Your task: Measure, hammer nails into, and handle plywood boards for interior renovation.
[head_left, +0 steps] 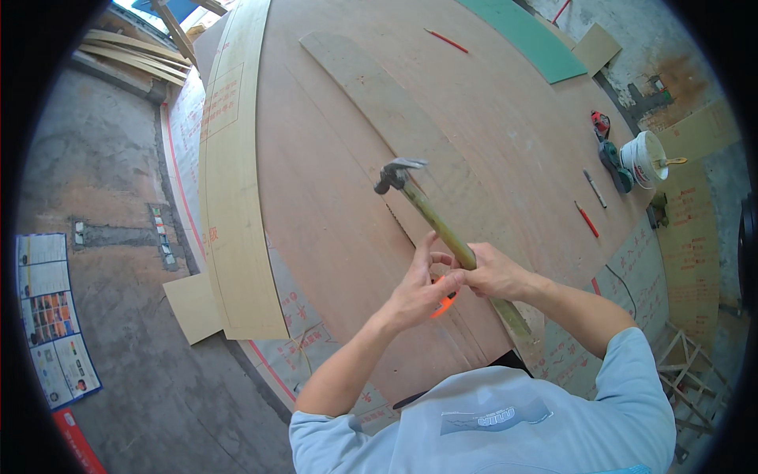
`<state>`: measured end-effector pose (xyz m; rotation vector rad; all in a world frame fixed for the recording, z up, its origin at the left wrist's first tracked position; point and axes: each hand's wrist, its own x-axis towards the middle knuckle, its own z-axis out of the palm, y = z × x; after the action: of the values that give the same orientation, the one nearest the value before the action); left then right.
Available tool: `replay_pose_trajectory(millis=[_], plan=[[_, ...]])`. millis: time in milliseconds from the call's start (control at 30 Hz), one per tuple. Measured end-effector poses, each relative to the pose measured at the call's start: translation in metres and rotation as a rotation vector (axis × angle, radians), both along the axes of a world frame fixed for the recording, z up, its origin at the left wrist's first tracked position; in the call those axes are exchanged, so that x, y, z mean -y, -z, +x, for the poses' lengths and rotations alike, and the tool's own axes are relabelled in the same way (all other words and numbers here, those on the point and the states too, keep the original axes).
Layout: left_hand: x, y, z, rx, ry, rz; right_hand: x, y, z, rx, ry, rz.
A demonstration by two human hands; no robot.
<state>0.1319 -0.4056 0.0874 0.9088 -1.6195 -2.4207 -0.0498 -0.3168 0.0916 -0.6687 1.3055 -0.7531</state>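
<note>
A claw hammer point(433, 215) with a dark metal head and a worn yellow-green handle slants over the wooden boards, head pointing away from me. My right hand point(499, 271) is wrapped round its handle, whose lower end sticks out below the grip. Close against it on the left, my left hand point(418, 294) has bent fingers and its thumb reaching to the right fingertips. Anything small between the fingertips is hidden. Bright orange shows from an object point(444, 305) just under the left hand. A thin dark toothed edge point(401, 226) lies on the board beyond.
A long narrow board point(371, 95) lies on the large plywood sheet point(316, 158). Red pencils point(447, 41) point(587, 220), a marker point(595, 189), a green-and-black power tool point(613, 164) and a white bucket point(646, 158) with a brush are around. A pale panel point(233, 174) runs along the left.
</note>
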Motion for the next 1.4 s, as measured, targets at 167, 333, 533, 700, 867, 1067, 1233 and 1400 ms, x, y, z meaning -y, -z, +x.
replay_pose_trajectory(millis=[167, 333, 533, 700, 867, 1067, 1233, 1400], plan=[[0.081, -0.021, 0.022, 0.432, 0.314, -0.130, 0.052, 0.003, -0.032, -0.129, 0.033, 0.011], [0.171, 0.015, 0.076, 0.690, 0.171, -0.518, 0.125, 0.010, -0.109, -0.430, 0.140, -0.216], [0.313, 0.095, 0.099, 1.003, -0.228, -1.333, 0.132, 0.030, -0.158, -0.420, 0.318, -0.130], [0.395, 0.129, 0.094, 1.127, -0.225, -1.489, 0.109, 0.040, -0.180, -0.406, 0.356, -0.049], [0.430, 0.156, 0.056, 0.978, -0.111, -1.620, 0.114, 0.048, -0.186, -0.358, 0.380, 0.035], [0.447, 0.149, 0.016, 0.939, -0.027, -1.648, 0.172, 0.090, -0.197, -0.331, 0.291, -0.043], [0.455, 0.145, 0.018, 0.907, 0.190, -1.625, 0.223, 0.105, -0.194, -0.112, 0.404, -0.093], [0.454, 0.135, 0.012, 0.892, 0.238, -1.632, 0.255, 0.112, -0.183, -0.038, 0.488, -0.100]])
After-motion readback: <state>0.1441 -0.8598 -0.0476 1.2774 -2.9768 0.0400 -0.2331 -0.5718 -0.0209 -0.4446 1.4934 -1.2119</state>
